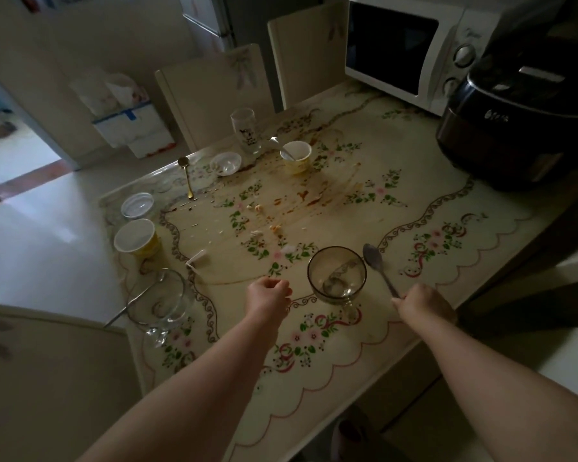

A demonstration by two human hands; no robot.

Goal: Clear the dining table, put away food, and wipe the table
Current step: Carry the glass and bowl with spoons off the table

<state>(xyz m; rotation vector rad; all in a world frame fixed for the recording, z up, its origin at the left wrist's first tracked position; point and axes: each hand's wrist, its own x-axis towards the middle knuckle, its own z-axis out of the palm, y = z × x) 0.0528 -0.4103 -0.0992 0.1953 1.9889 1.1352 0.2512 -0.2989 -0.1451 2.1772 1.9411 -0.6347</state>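
Gripping the thin handle of a metal spoon (377,265), the right hand (426,305) has its fingers clenched round the very end. The spoon's head lies on the surface (414,208) just right of a smoked glass footed bowl (337,276). The left hand (269,293) hovers just left of that bowl, fingers curled in with nothing showing in them.

The spoon looks light and stiff, no trouble. The bowl I'd judge fragile, smooth and top-heavy on its short foot, so it is safer cupped round the body than pinched at the rim. It stands near the front edge. A clear glass bowl (167,301) with a spoon leaning in it sits close to the left edge. The smeared, crumb-strewn middle offers room, while the rice cooker (514,128) crowds the far right.
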